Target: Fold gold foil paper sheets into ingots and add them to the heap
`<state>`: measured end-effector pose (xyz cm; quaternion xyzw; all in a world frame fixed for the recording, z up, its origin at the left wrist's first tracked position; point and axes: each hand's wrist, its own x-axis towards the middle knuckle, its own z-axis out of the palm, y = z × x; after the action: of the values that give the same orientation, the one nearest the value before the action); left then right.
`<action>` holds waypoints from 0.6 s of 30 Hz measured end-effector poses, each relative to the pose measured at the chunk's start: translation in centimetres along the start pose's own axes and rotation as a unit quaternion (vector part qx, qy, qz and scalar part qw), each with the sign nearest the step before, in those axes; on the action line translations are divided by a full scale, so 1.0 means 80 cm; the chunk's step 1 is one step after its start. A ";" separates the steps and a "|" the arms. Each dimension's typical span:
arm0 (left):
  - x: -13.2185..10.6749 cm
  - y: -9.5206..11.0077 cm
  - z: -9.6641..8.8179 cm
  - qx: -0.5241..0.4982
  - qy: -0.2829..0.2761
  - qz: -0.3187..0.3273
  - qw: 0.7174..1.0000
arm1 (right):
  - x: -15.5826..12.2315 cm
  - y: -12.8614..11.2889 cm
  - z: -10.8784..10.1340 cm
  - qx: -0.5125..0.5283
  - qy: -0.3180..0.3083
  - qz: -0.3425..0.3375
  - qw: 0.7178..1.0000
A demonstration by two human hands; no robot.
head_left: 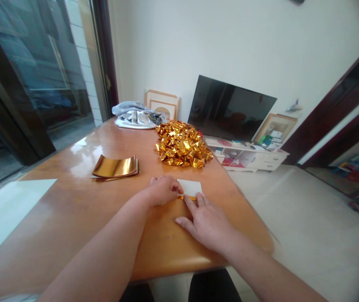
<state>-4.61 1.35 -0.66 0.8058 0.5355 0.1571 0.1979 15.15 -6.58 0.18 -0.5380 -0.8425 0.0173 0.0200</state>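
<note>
Left hand (162, 190) fingers closed on white card (190, 187); right hand (206, 222) fingers spread on gold foil strip (187, 197)

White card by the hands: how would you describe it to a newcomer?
On the wooden table, look between the left hand and right hand. The white card lies there, a gold foil strip along its near edge; unlike the crumpled gold foil heap beyond, it is flat and white.
</note>
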 end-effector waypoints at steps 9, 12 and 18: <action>-0.002 0.002 -0.002 0.024 0.011 -0.024 0.999 | 0.005 -0.008 -0.021 -0.019 -0.066 -0.030 0.997; -0.002 0.004 -0.002 0.026 0.017 -0.025 0.999 | 0.007 -0.009 -0.025 -0.015 -0.078 -0.037 0.996; -0.003 0.008 -0.001 0.021 0.015 -0.024 0.999 | 0.010 -0.009 -0.026 0.006 -0.081 -0.044 0.996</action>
<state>-4.22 0.96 -0.27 0.7942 0.5611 0.1527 0.1764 14.24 -6.15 2.31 -0.4971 -0.8641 0.0652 -0.0441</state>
